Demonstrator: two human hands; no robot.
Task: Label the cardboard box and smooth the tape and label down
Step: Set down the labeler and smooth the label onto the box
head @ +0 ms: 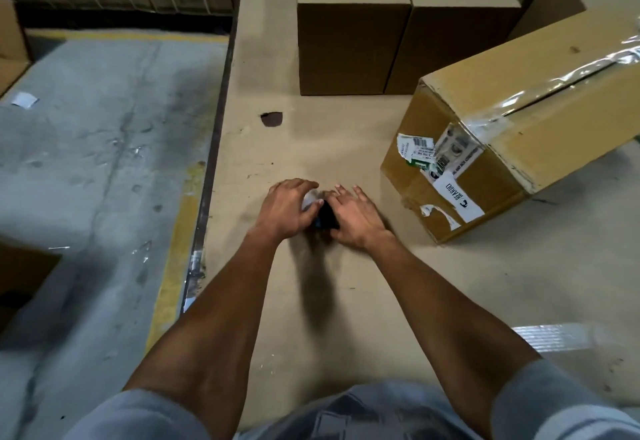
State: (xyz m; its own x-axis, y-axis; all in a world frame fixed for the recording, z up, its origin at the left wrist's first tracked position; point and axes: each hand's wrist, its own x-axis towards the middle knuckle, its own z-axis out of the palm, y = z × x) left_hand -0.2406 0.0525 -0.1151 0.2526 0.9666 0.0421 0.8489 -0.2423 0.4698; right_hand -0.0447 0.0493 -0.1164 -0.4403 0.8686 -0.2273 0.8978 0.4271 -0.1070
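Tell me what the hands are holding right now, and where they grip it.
Left hand wraps something white, right hand something black; what they are can't be told.

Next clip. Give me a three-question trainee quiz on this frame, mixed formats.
1. True or false: the taped box already carries labels on its end face.
2. Multiple choice: where are the left hand and right hand? A) pressing the tape on the box B) together over a small dark object on the cardboard surface C) lifting a plain box
3. Fill in: the clear tape on the box top looks ____.

Key: 1 true; 2 B; 3 wrinkled.
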